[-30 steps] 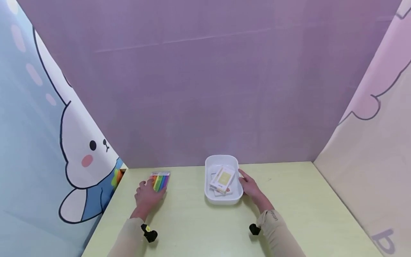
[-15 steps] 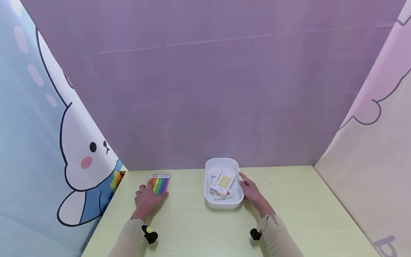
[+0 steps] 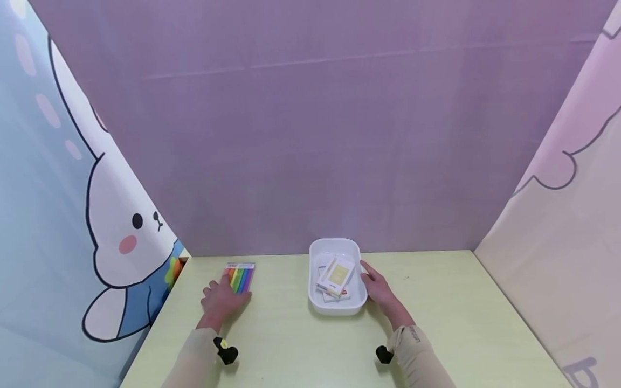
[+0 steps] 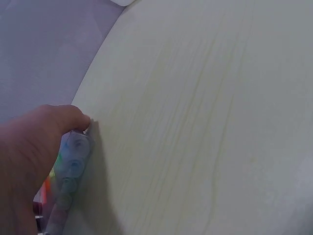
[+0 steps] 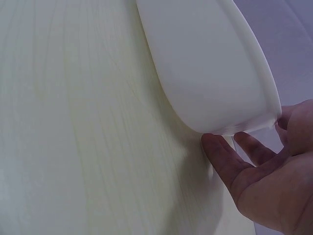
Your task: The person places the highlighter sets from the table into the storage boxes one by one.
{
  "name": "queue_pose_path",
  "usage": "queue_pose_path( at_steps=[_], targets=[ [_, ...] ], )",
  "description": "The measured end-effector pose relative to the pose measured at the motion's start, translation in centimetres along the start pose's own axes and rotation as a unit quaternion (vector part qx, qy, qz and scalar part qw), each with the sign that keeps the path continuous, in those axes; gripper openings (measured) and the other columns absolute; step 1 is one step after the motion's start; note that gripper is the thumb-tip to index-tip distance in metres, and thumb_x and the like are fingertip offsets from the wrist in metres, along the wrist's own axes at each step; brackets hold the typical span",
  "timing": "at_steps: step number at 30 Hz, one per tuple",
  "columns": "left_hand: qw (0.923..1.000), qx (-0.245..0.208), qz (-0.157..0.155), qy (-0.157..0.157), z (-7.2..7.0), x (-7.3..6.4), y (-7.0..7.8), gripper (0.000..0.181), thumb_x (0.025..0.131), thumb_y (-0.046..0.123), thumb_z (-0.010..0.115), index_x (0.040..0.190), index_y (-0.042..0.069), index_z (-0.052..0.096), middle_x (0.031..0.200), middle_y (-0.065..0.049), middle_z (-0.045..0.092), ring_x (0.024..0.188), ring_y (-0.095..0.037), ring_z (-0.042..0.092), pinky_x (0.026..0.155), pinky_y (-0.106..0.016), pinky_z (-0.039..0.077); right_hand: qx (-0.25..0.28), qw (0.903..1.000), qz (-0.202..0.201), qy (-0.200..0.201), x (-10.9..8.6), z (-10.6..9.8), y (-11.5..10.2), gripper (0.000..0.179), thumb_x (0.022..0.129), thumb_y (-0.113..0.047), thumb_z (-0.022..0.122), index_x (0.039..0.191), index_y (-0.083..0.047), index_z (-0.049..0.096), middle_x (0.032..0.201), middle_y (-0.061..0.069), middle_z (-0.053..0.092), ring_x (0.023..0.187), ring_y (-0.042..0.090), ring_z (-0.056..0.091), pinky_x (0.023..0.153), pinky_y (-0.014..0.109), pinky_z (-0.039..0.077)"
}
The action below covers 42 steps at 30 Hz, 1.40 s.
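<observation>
My left hand [image 3: 223, 303] reaches over the near end of a flat, clear pack of rainbow-coloured pens [image 3: 241, 277] on the table. The thumb lies along the pack's right side and the fingers spread at its left. In the left wrist view the thumb tip presses the edge of the pen pack [image 4: 73, 169], where round pen ends show through the plastic. My right hand [image 3: 379, 287] touches the right wall of a white plastic tub [image 3: 335, 246]. In the right wrist view its fingertips rest against the outside of the tub [image 5: 210, 68], from base to rim.
Inside the tub, a small white box with a yellow panel [image 3: 339, 271] lies tilted across another flat white box [image 3: 331, 298]. A purple backdrop [image 3: 310, 134] rises behind the pale table [image 3: 291, 345], with printed cloth walls left and right.
The head view has shifted slightly, so the scene sits a little lower than a second ago. Both hands keep their places at the pen pack and the tub.
</observation>
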<state>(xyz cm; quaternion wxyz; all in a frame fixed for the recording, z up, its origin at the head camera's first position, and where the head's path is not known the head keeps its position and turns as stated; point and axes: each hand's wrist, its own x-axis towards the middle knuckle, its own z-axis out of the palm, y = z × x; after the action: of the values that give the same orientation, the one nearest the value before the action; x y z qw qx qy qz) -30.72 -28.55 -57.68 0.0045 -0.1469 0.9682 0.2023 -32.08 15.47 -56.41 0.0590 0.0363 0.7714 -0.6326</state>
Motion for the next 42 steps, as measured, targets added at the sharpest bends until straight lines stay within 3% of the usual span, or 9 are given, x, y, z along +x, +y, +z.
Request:
queue_pose_path(
  at_steps=[6,12,22,27,32,42],
  targets=[
    [0.9997,-0.023,-0.009,-0.001,-0.5,0.3,0.1,0.100,0.074,0.060,0.068,0.147,0.005,0.028,0.118,-0.032,0.039,0.105,-0.049,0.036,0.081,-0.068,0.038,0.005,0.9999,-0.005,0.008,0.2,0.0,0.1,0.048,0.103,-0.021,0.046,0.150,-0.025,0.038,0.139,0.026,0.047,0.109,0.036,0.060,0.083,0.041,0.053],
    [0.9996,-0.021,-0.018,0.004,-0.1,0.1,-0.3,0.099,0.076,0.063,0.065,0.146,0.005,0.026,0.117,-0.034,0.037,0.104,-0.051,0.036,0.081,-0.069,0.037,0.002,1.0000,-0.002,0.002,-0.1,0.0,0.2,0.049,0.103,-0.021,0.046,0.151,-0.024,0.036,0.138,0.026,0.048,0.106,0.034,0.061,0.079,0.038,0.054],
    [0.9984,-0.030,0.000,0.048,0.0,-0.8,0.2,0.096,0.074,0.064,0.067,0.145,0.010,0.029,0.116,-0.032,0.038,0.103,-0.049,0.036,0.079,-0.068,0.037,0.003,0.9999,-0.012,0.003,-0.3,0.0,-0.2,0.049,0.103,-0.023,0.047,0.151,-0.024,0.036,0.139,0.026,0.047,0.114,0.037,0.057,0.088,0.042,0.051],
    [0.9978,-0.028,0.007,0.060,-0.5,-1.6,1.0,0.098,0.073,0.065,0.066,0.145,0.010,0.029,0.116,-0.031,0.039,0.102,-0.048,0.037,0.079,-0.067,0.037,0.003,1.0000,-0.005,0.002,-0.4,0.1,-0.3,0.049,0.103,-0.021,0.046,0.152,-0.023,0.035,0.140,0.026,0.046,0.113,0.036,0.058,0.087,0.041,0.051],
    [0.9950,-0.031,0.033,0.089,-0.6,-2.2,2.4,0.095,0.074,0.063,0.067,0.144,0.009,0.032,0.113,-0.030,0.041,0.099,-0.047,0.039,0.077,-0.064,0.039,-0.007,0.9998,-0.009,0.014,-0.4,0.0,-0.4,0.049,0.103,-0.022,0.046,0.151,-0.023,0.036,0.139,0.026,0.047,0.113,0.036,0.057,0.089,0.043,0.050],
    [0.9896,-0.055,0.036,0.128,-0.4,-3.6,4.6,0.091,0.073,0.061,0.067,0.141,0.010,0.036,0.111,-0.028,0.044,0.094,-0.044,0.040,0.068,-0.060,0.040,-0.006,0.9999,-0.008,0.011,-0.3,0.1,0.0,0.049,0.103,-0.021,0.046,0.151,-0.024,0.037,0.140,0.025,0.047,0.113,0.037,0.058,0.087,0.041,0.052]
  ],
)
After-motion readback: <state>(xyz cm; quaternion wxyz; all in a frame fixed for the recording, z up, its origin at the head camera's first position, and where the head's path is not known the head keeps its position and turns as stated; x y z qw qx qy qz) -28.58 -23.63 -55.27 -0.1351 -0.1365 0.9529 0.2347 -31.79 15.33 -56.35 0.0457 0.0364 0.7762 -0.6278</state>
